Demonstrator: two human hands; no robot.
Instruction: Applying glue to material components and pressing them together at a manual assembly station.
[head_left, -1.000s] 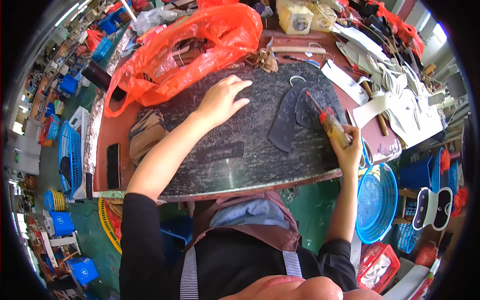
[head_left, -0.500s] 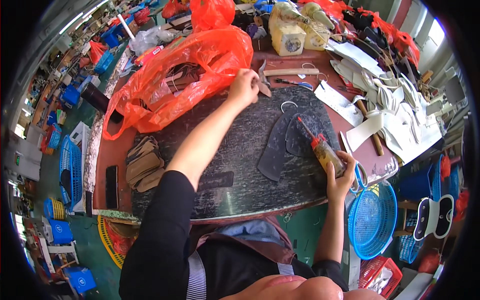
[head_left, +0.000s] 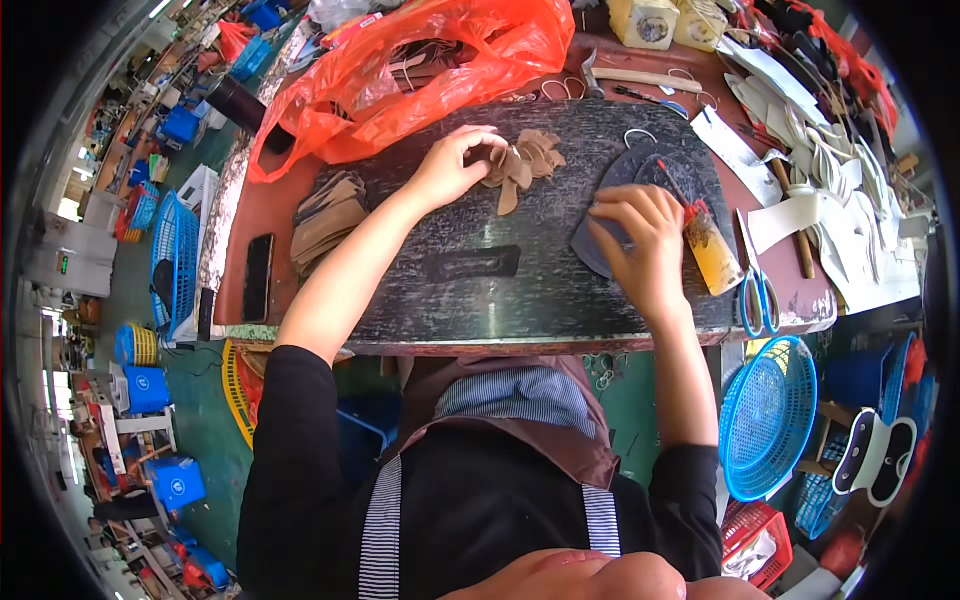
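Observation:
A fanned bunch of small brown leather-like pieces rests on the dark board. My left hand is at its left edge, thumb and fingertips pinching near the middle of the bunch. Over the right side of the board hovers my right hand, its fingers curved and apart with nothing in them. Just beyond it is a glue bottle with yellowish contents and a red nozzle. Dark flat pieces lie partly behind my right hand. At the left is a stack of brown pieces.
A red plastic bag spreads across the back left. Blue-handled scissors lie at the right edge, with white cut pieces beyond. A hammer is at the back, a phone at the left. A blue basket stands below right.
My left hand has brought the brown bunch nearer, from beside the hammer onto the board. My right hand has let go of the glue bottle and moved left. The view has shifted.

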